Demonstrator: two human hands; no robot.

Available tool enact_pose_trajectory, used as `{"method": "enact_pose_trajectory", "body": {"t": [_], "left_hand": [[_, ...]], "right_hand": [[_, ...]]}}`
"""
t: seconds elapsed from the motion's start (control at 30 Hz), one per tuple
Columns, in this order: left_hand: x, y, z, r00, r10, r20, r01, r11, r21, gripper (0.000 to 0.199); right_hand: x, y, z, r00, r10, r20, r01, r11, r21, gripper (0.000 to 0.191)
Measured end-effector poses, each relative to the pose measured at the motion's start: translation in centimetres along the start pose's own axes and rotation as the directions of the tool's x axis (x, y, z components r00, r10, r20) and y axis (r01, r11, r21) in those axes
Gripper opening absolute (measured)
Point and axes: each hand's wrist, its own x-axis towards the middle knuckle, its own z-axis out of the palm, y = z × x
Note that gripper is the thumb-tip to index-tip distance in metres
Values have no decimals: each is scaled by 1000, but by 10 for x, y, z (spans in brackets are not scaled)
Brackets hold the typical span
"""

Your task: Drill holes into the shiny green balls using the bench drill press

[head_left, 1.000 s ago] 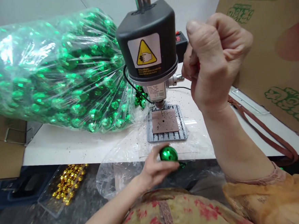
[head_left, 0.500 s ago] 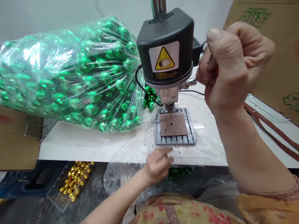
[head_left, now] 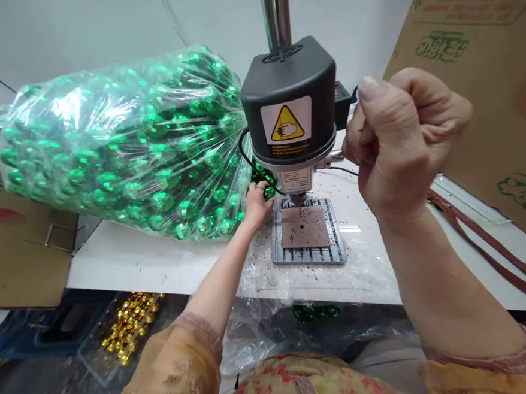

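A small bench drill press (head_left: 289, 108) with a black head stands before me. My right hand (head_left: 398, 133) is closed in a fist at its right side, wrapped around the feed handle (head_left: 335, 157); most of that handle is hidden by my fingers. My left hand (head_left: 259, 204) reaches to the bag's open end, left of the drill chuck. Its thumb and fingers curl about a shiny green ball (head_left: 269, 191) among other green balls there. Below the bit, a brown square plate (head_left: 304, 233) with one small hole lies on the slotted metal base (head_left: 339, 253).
A large clear plastic bag of green faceted balls (head_left: 120, 153) lies left of the drill. Dark shavings dot the white table (head_left: 128, 263). Cardboard boxes (head_left: 484, 85) flank both sides. Gold balls (head_left: 130, 326) fill a clear bin low on the left. Brown straps (head_left: 487, 244) lie right.
My left hand has moved forward and left, from in front of the drill base to the green balls at the bag's mouth. My right hand stays on the handle.
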Motion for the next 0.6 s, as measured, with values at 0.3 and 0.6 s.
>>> {"method": "enact_pose_trajectory", "body": {"t": [0.3, 0.6], "left_hand": [[-77, 25, -39, 984, -34, -172, -55, 873, -485, 51], [-107, 38, -35, 976, -52, 211, 208, 506, -837, 60]], "right_hand": [[-2, -2, 1, 1000, -26, 4, 26, 1000, 4, 43], [-4, -3, 0, 1000, -7, 14, 7, 1000, 0, 45]]}}
